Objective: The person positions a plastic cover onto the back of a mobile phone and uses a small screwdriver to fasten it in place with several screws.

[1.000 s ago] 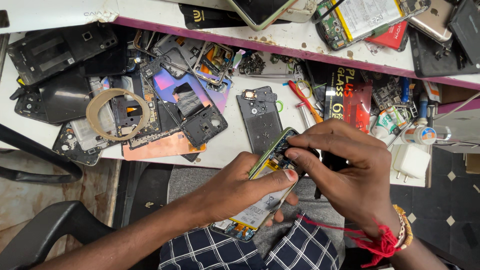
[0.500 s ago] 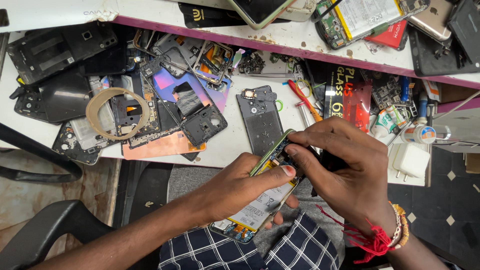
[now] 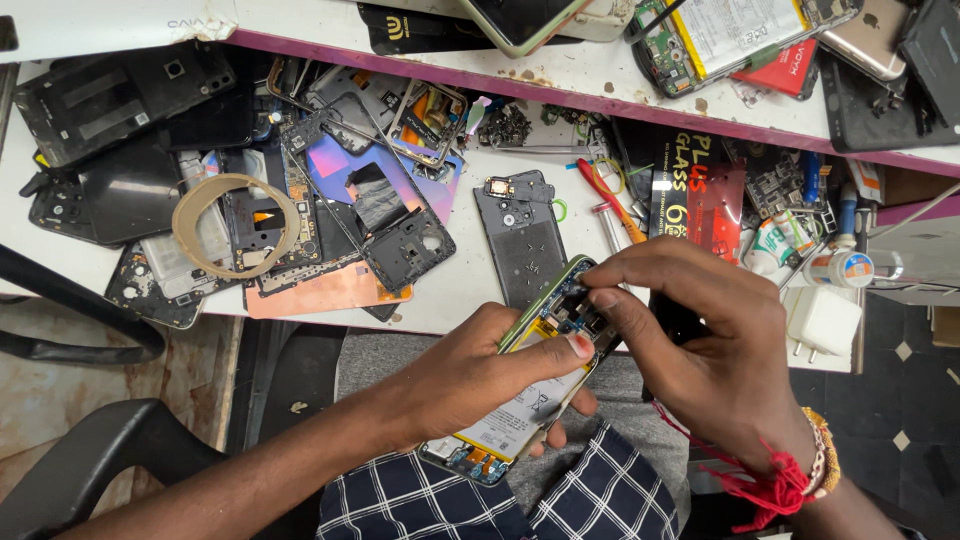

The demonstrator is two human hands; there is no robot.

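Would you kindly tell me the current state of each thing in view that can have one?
opened phone: back cover off, battery and board exposed, tilted over the lap
left hand: gripping the opened phone, thumb across it
right hand: fingertips pinched at the phone's upper end
grey back cover: detached, flat on the table
tape roll: lying flat on phone parts
white charger: unplugged, on the table edge

A single head-mounted camera supplies the only view. It looks steeply down and slightly forward from above the person's lap. The left hand (image 3: 470, 375) and right hand (image 3: 715, 350) sit close to the lens in the lower centre. The white table (image 3: 470, 290) fills the upper half, farther away. A raised shelf (image 3: 600, 75) crosses the top edge. The floor (image 3: 100, 350) shows at lower left.
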